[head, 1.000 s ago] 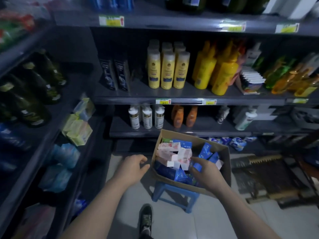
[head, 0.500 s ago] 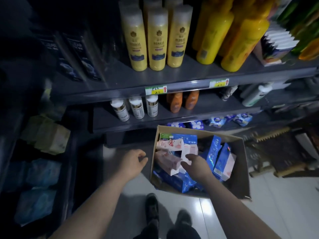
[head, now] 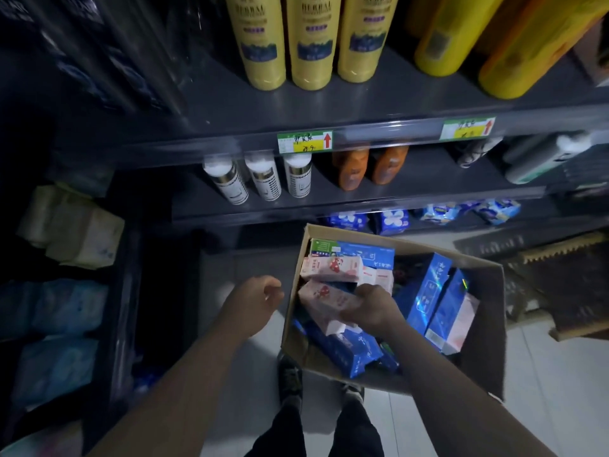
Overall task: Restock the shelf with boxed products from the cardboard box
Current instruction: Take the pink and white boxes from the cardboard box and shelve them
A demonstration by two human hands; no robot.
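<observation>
The pick is the step in hand. The right hand (head: 372,308) is down inside the carton (head: 484,341), its grip curled round the near end of a pink box (head: 321,300). That box lies tilted in the carton's left half, on top of blue boxes (head: 428,288) and just below a second pink one (head: 333,267). The left hand (head: 253,300) hangs just outside the carton's left wall, fingers loosely curled, its grip holding nothing. The carton sits low in front of the shelves, just ahead of the person's shoes, and looks well filled, so the restock seems far from done.

Next, I judge, the pink box must be lifted straight up and clear, so that it does not drag its neighbour or tip the upright blue boxes. Then it goes up to a shelf (head: 362,103). Which spot it belongs in I cannot tell. There is bare space left of the yellow bottles (head: 306,44) and right of the orange bottles (head: 351,166). The free left hand could steady the carton.
</observation>
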